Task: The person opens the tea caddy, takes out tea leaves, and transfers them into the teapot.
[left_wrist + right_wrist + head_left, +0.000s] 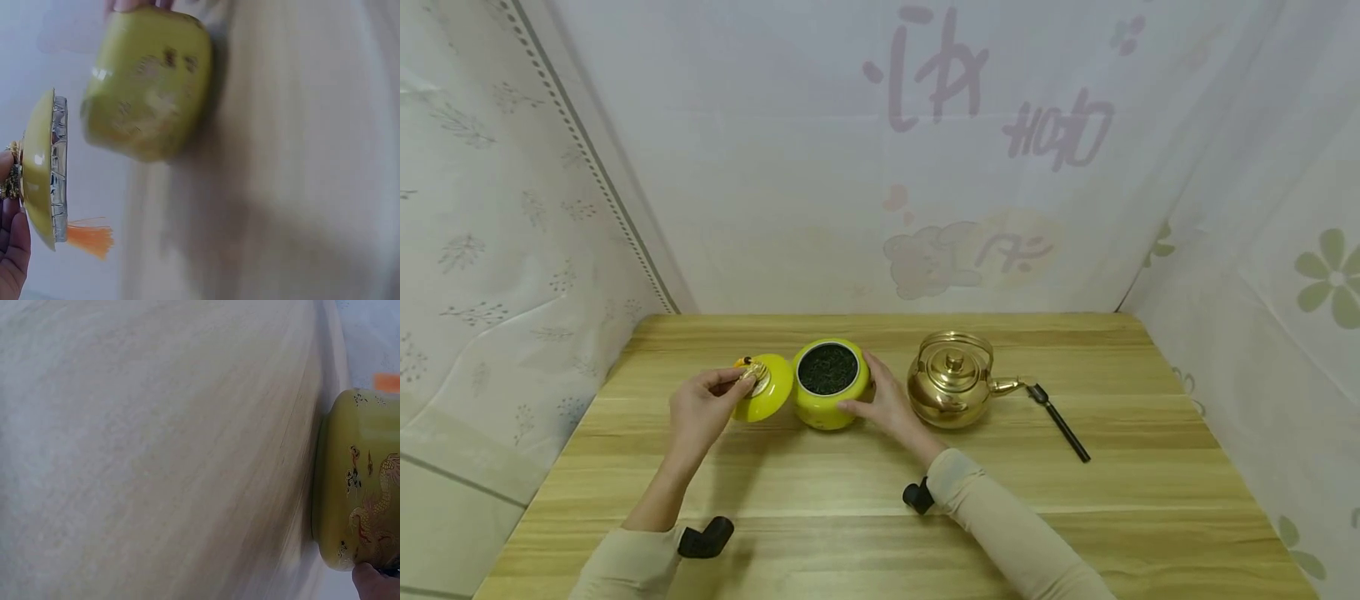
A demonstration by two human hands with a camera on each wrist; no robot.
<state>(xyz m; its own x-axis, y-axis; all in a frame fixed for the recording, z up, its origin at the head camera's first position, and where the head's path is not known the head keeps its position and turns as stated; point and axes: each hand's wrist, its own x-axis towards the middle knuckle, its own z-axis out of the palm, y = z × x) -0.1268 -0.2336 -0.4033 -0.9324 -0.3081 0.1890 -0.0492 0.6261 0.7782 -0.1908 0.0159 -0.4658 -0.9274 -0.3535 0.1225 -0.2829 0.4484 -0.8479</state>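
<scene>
My left hand pinches the gold knob of a domed yellow lid, holding it raised just left of the jar. In the left wrist view the lid shows a silvery wrapped inner rim, and an orange tassel hangs by it. The round yellow tea jar stands uncovered on the table, with dark loose tea leaves inside. My right hand grips its right side, thumb at the front and fingers behind. A dragon pattern decorates the jar in the right wrist view.
To the right of the jar stands a shiny gold kettle, its spout pointing right. A thin black tool lies by the spout tip, its wider end against it. Printed cloth hangs behind the wooden table and at both sides.
</scene>
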